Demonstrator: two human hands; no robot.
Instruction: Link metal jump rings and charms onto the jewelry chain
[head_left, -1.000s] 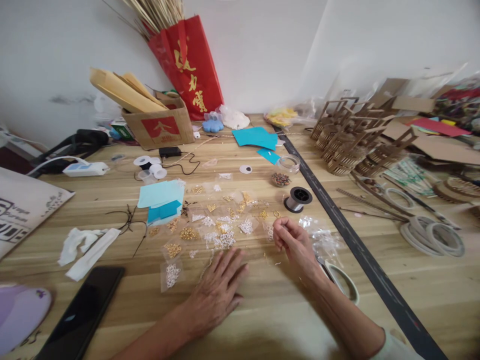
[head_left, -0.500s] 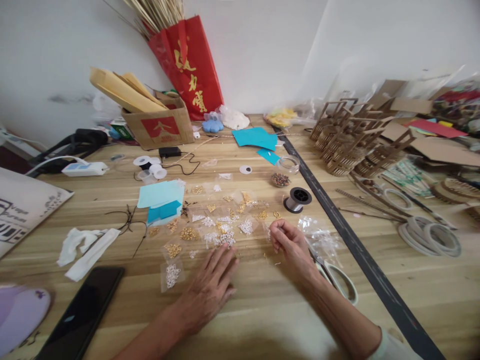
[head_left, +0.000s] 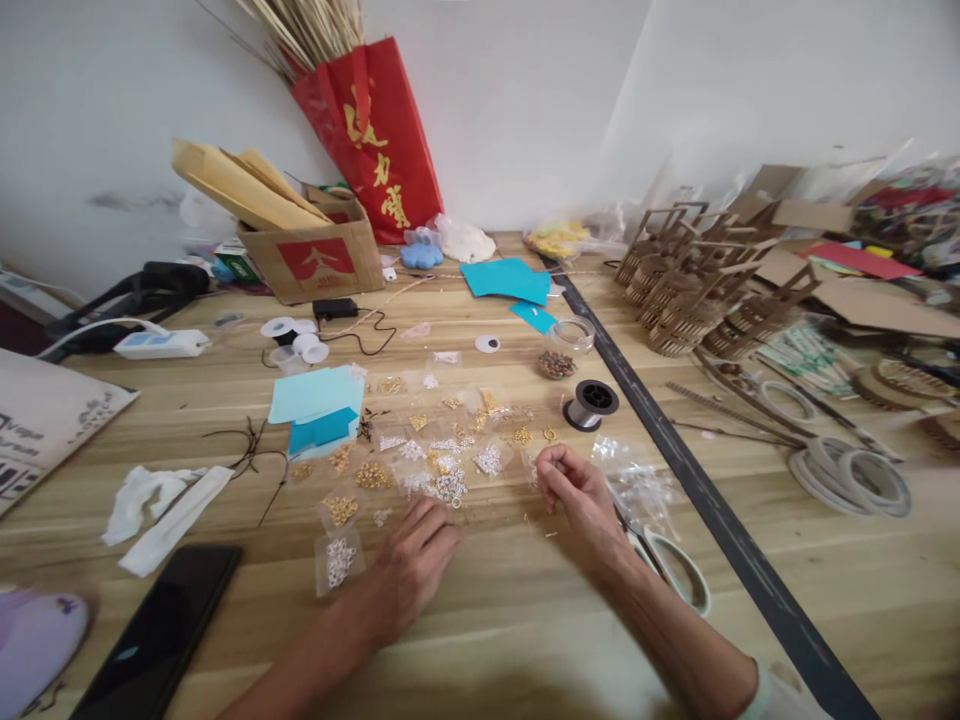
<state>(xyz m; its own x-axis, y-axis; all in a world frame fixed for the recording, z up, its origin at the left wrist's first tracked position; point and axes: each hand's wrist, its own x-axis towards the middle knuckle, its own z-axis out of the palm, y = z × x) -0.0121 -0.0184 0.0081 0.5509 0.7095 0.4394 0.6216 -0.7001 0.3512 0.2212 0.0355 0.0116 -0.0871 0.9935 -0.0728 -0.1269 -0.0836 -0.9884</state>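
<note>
My left hand (head_left: 417, 552) is low over the table, its fingers bent and drawn together, the tips turned down and hidden. Just beyond them lies a small silvery ring (head_left: 456, 503) beside a heap of silver beads (head_left: 450, 484). My right hand (head_left: 576, 490) is closed in a pinch, with thumb and fingertips together; what is in it is too small to make out. Around the hands lie small clear bags of gold beads (head_left: 373, 474) and white-silver pieces (head_left: 489, 460). Scissors (head_left: 679, 570) lie partly behind my right forearm, next to crumpled clear plastic bags (head_left: 636, 475).
A wire spool (head_left: 591, 405) and a dish of dark beads (head_left: 556, 364) stand beyond my right hand. Blue sheets (head_left: 319, 395) lie to the left, a phone (head_left: 157, 635) at the front left. A dark strip (head_left: 690, 470) crosses the table; small wooden baskets (head_left: 675, 290) stand at right.
My left hand has gone from spread flat to curled fingers and drawn back slightly from the silver heap, uncovering the small ring. My right hand keeps its pinch. The view has shifted slightly.
</note>
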